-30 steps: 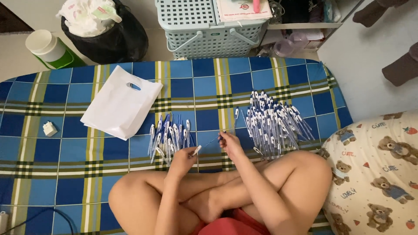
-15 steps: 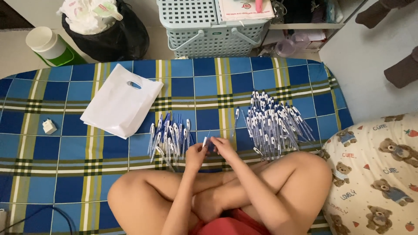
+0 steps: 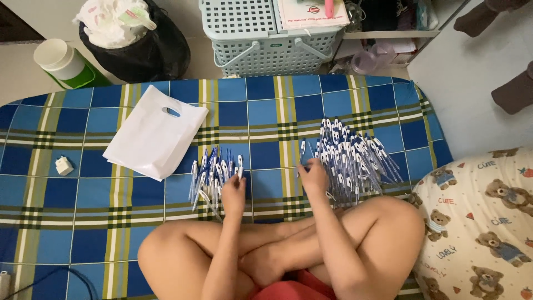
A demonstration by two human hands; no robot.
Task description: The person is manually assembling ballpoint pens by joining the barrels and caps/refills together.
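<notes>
I sit cross-legged on a blue plaid mat [image 3: 277,111]. My left hand [image 3: 234,193] is at the right edge of a small pile of blue-and-white pens [image 3: 211,173], its fingers closed on one pen [image 3: 240,164] that points away from me. My right hand [image 3: 314,175] lies at the left edge of a much larger pile of the same pens [image 3: 352,158]. Its fingers pinch a single pen [image 3: 302,149] that stands apart from that pile. The two hands are about a hand's width apart.
A white plastic bag [image 3: 154,139] lies flat left of the small pile, and a small white object [image 3: 64,165] lies further left. Beyond the mat stand a pale lattice basket [image 3: 261,39], a black bin bag [image 3: 136,41] and a green-and-white container [image 3: 61,61]. A bear-print pillow [image 3: 483,222] lies at right.
The hands met in the middle over one pen half a second ago. They have since parted, the left to the small pile and the right to the large pile.
</notes>
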